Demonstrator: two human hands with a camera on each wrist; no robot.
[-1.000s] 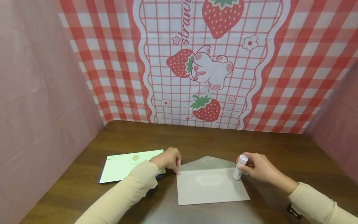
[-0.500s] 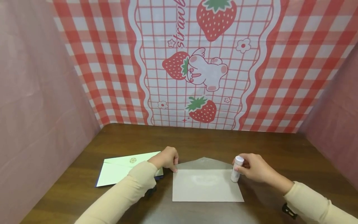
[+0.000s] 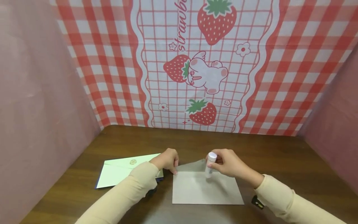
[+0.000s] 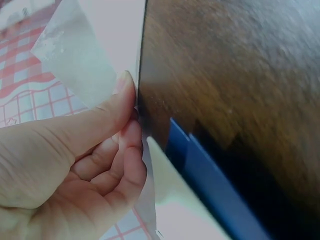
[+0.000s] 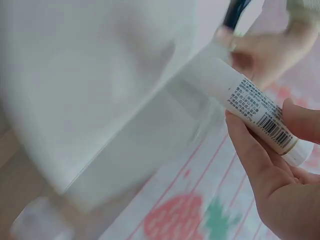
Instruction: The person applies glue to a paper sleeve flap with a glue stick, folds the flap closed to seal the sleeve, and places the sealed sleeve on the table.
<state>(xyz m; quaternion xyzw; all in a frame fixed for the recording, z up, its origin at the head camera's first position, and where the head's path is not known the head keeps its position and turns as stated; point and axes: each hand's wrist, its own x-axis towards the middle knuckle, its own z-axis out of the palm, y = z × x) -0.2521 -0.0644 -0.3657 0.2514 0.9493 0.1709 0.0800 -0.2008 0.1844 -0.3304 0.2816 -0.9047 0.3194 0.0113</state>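
Note:
A pale grey-white envelope [image 3: 195, 191] lies on the table with its pointed flap [image 3: 191, 166] opened out toward the back. My left hand [image 3: 167, 159] pinches its left corner at the fold; in the left wrist view the thumb [image 4: 125, 87] lies on top and the other fingers curl below. In my right hand [image 3: 230, 163] is a white glue stick [image 3: 210, 165], held nearly upright over the middle of the flap. Its printed label and barcode [image 5: 272, 127] show in the right wrist view. Whether its lower end touches the paper I cannot tell.
To the left, partly under my left forearm, pale green envelopes [image 3: 117, 174] with a gold seal lie over dark blue ones [image 4: 220, 185]. A blurred white object [image 5: 42, 220] shows at the right wrist view's lower left. A strawberry-print cloth [image 3: 181, 99] hangs behind the brown table [image 3: 134, 140].
My right hand has carried the glue stick leftward, from the flap's right end to its middle near the tip. The left hand stays at the envelope's left corner.

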